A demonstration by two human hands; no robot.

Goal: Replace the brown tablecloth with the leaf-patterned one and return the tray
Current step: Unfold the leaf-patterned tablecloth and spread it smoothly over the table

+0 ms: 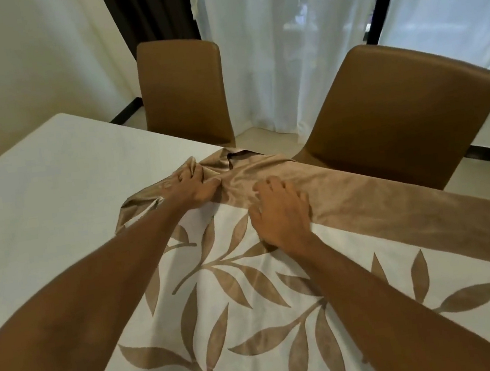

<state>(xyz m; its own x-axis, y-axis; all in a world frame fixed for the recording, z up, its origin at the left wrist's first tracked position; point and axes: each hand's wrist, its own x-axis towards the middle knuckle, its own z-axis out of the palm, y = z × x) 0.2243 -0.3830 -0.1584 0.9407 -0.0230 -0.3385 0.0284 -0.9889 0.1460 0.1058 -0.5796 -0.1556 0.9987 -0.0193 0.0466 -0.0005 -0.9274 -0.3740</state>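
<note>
Velvety tan border of the leaf cloth (255, 324) lies bunched on the white table (36, 197), left hand (196, 188) pinching a fold, right hand (281, 211) pressing flat; soft, limp fabric, probably best gripped at its edge.

We count one leaf cloth (255, 324) under our two hands, left hand (196, 188) and right hand (282, 214). Beyond our grip stand two chairs: chair one (183, 93) and chair two (399, 115). One table (35, 188) lies left of it.
</note>
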